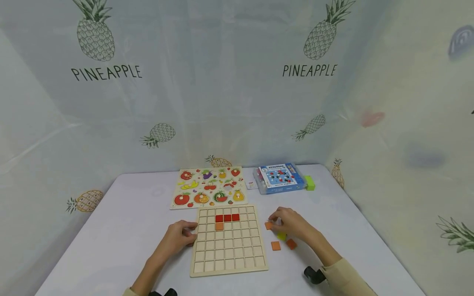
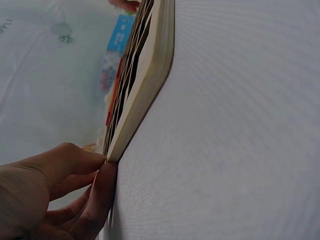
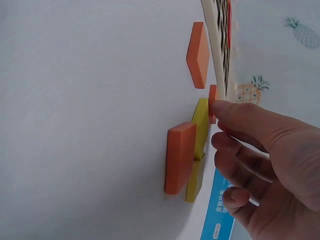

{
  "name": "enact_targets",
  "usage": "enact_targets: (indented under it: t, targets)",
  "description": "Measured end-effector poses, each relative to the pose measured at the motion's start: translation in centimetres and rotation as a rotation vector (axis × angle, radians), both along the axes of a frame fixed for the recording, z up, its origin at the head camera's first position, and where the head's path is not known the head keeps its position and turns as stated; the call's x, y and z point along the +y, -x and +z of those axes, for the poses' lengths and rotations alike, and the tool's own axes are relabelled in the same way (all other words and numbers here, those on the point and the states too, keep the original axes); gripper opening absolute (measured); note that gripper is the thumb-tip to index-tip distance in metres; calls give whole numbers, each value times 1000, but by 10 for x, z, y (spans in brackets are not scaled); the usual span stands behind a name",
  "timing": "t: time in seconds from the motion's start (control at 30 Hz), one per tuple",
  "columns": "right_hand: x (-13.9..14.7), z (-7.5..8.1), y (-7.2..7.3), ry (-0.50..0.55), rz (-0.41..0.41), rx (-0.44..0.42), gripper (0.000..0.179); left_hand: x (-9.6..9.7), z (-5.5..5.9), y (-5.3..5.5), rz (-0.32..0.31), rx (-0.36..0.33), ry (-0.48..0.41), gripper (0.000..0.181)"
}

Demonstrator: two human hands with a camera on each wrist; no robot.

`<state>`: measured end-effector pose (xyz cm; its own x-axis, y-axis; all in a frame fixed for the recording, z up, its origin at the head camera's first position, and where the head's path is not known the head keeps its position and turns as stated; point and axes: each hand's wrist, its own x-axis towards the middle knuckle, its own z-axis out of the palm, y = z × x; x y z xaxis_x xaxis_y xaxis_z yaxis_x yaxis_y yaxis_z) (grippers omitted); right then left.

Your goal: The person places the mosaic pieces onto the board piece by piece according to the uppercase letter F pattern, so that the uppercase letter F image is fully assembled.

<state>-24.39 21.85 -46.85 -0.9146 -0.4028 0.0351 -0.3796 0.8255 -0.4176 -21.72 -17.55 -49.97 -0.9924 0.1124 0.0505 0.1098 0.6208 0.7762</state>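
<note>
A pale wooden grid board (image 1: 229, 245) lies on the table, with a row of three red tiles (image 1: 227, 218) near its far edge and an orange tile (image 1: 219, 226) under the leftmost one. At the board's left edge, my left hand (image 1: 178, 237) has its thumb and finger against the rim (image 2: 142, 100). To the board's right, my right hand (image 1: 292, 224) pinches a small orange square tile (image 1: 268, 225) between thumb and fingers, partly hidden by the thumb in the right wrist view. Closer to me are two loose orange tiles (image 1: 275, 246) and yellow tiles (image 3: 200, 125).
Behind the grid board lies a fruit-picture puzzle board (image 1: 210, 187). A clear plastic case (image 1: 280, 178) with a blue label stands at the back right, a bright green block (image 1: 310, 183) beside it. Pineapple-printed curtains (image 1: 229, 94) enclose the white table (image 1: 111, 238).
</note>
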Motion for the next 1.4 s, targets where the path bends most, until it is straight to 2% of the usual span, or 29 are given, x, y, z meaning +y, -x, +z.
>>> enact_targets:
  t: [0.27,0.4,0.6,0.8,1.13,1.4]
  targets:
    - [5,-4,-1,3,34,5,18,1,1,-1,1,-9,-18,35]
    - [5,-6,0,15,8,-32,16,1,0,-2,-2,-13,-8,35]
    - [5,-7,0,27,-20,-65,15,0,0,-3,-37,15,-4,36]
    - [6,-6,0,29,0,-32,14,-1,-1,-3,-58,35,-10,36]
    - [5,-6,2,13,14,-4,16,0,-1,-1,-41,13,-9,36]
    - [3,-3,2,9,25,23,17,-2,0,0,-41,23,-1,36]
